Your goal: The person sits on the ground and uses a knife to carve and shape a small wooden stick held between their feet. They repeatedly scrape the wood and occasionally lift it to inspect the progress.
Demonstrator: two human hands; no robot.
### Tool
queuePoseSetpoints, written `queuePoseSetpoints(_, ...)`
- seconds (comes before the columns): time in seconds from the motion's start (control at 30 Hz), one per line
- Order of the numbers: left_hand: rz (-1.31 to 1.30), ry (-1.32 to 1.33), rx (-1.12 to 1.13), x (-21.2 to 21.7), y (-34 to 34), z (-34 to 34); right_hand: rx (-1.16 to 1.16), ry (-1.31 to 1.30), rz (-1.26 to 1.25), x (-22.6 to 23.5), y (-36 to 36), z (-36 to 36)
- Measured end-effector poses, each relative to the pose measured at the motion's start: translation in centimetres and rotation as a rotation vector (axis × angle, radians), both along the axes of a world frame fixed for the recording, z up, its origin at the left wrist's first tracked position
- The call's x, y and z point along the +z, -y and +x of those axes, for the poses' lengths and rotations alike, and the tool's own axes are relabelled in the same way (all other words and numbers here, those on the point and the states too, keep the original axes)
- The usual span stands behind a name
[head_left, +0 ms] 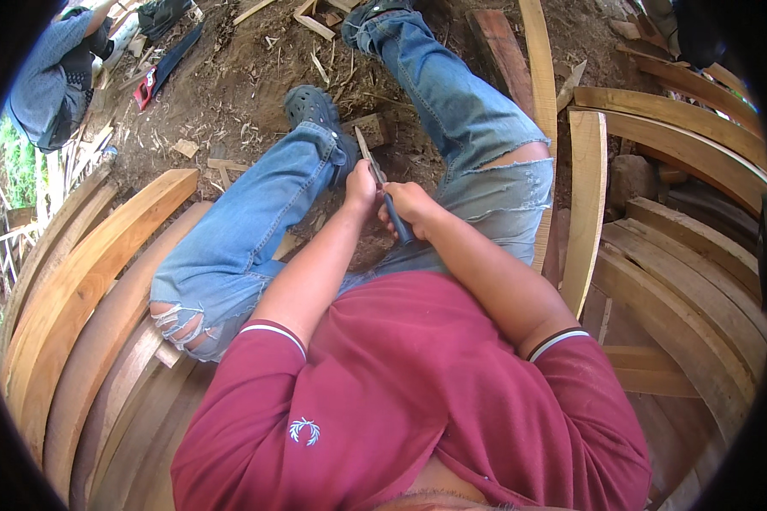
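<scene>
Both my hands are together in front of my lap, between my jeans-clad legs. My left hand (362, 185) is closed around a thin, pointed wooden piece (363, 143) whose tip sticks out away from me. Just to the right and nearer, my right hand (411, 205) grips a blue-handled tool (398, 223). Its handle end comes out below the fingers, and a narrow grey metal part lies close against the wooden piece. The fingers cover much of the tool, so its exact kind cannot be made out.
Curved wooden planks (102, 281) stand at my left, and more curved boards (673, 128) are stacked at right. A long upright board (540, 94) runs beside my right leg. A red-handled saw (147, 88) lies on the dirt near another person (51, 81). Wood scraps litter the ground.
</scene>
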State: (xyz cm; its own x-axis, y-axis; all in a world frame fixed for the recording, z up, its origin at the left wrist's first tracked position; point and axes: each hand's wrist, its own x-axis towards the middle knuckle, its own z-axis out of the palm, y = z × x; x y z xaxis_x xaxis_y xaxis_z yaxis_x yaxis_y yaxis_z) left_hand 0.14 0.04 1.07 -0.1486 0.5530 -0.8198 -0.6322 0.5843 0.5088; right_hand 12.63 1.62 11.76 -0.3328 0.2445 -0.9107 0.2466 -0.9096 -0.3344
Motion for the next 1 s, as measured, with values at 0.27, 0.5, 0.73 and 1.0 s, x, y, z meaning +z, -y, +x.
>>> queuePoseSetpoints(0.27, 0.04, 0.056, -0.018, -0.7, 0.3, -0.5, 0.05, 0.003, 0.053, -0.9, -0.1, 0.0)
queuePoseSetpoints(0.5, 0.013, 0.075, 0.094, -0.9, -0.1, -0.2, 0.1, 0.04, 0.071, -1.0, -0.1, -0.5)
queuePoseSetpoints(0.73, -0.041, -0.007, -0.004, 0.1, -0.2, 0.3, 0.095, 0.061, 0.049, -1.7, 0.0, -0.5)
queuePoseSetpoints(1.0, -0.008, -0.009, -0.003, -1.6, 0.0, -0.1, 0.04, 0.07, -0.039, -1.8, -0.2, -0.7)
